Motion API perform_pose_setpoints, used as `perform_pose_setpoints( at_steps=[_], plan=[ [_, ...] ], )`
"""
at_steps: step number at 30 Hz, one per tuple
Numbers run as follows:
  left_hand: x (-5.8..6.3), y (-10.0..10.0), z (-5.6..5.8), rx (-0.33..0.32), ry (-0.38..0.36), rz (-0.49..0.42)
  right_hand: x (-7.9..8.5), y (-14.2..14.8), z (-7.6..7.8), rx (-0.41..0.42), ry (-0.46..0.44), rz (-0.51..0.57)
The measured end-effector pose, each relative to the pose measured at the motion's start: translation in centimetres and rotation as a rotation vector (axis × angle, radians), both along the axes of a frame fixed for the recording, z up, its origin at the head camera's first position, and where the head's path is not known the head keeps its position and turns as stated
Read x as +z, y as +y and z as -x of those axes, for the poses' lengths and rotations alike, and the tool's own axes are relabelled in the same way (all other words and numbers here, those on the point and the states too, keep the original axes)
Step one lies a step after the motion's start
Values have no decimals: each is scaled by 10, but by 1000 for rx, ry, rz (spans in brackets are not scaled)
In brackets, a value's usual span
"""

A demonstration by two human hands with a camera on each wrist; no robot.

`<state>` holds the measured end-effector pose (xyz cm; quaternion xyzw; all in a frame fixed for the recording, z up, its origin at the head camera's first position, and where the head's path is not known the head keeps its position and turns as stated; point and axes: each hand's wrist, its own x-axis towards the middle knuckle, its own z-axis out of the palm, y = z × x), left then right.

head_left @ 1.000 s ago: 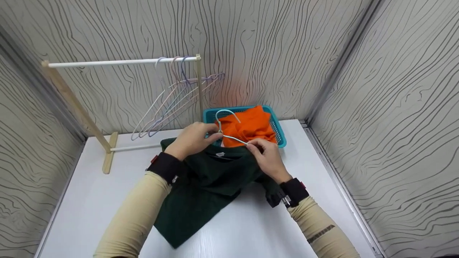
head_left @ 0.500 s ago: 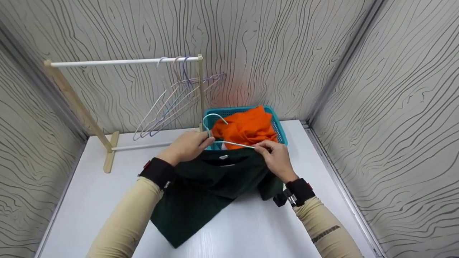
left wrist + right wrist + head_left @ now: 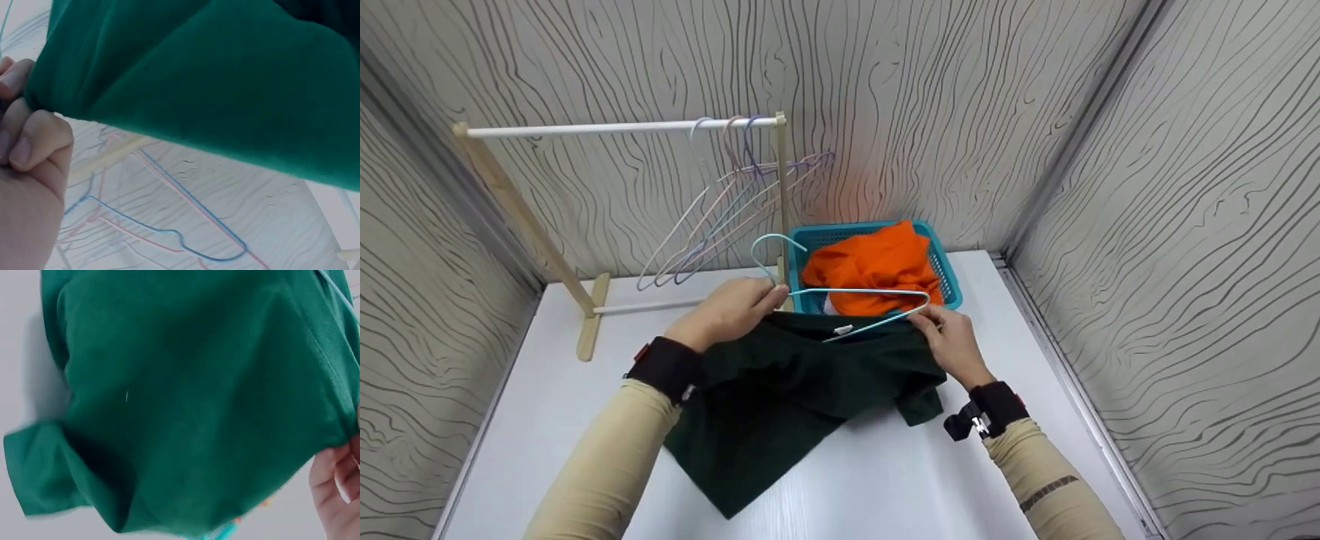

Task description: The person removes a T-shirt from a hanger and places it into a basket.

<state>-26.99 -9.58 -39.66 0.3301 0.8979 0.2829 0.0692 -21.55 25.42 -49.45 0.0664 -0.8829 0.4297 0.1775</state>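
A dark green short-sleeved shirt [image 3: 780,397] lies across the table, its neckline with a white tag facing the basket. My left hand [image 3: 731,311] grips a light-blue wire hanger [image 3: 862,290] near the base of its hook, and its curled fingers also meet the cloth in the left wrist view. The hanger's right end stands above the neckline, while its lower bar runs down into the collar. My right hand [image 3: 952,341] pinches the shirt's collar edge close to that end. In the right wrist view, the green cloth [image 3: 180,394] hides most of the hanger.
Behind the shirt sits a teal basket [image 3: 952,281] holding orange cloth [image 3: 877,262]. To the left stands a rack with a white rail [image 3: 585,130] and wooden legs. Several wire hangers [image 3: 690,225] hang at its right end. Patterned walls enclose the white table [image 3: 885,487].
My left hand has drawn the hanger leftward, so its right end now shows above the neckline. My right hand has shifted right and slightly nearer, and the collar looks stretched wider.
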Motion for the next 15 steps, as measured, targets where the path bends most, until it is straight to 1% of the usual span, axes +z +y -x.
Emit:
perform_pose_setpoints(
  at_steps=[5, 7, 9, 12, 15],
  plan=[
    [9, 14, 1, -12, 15, -21, -9, -19, 0, 62, -118, 108],
    [11, 20, 2, -17, 10, -38, -14, -27, 0, 92, -162, 126],
    [12, 27, 4, -18, -15, -65, -18, -35, 0, 135, -192, 127],
    [13, 37, 6, -22, -44, -103, -23, -48, -2, 203, -231, 95],
    [16, 47, 8, -29, -50, -117, -28, -59, -3, 267, -275, 57]
  ],
)
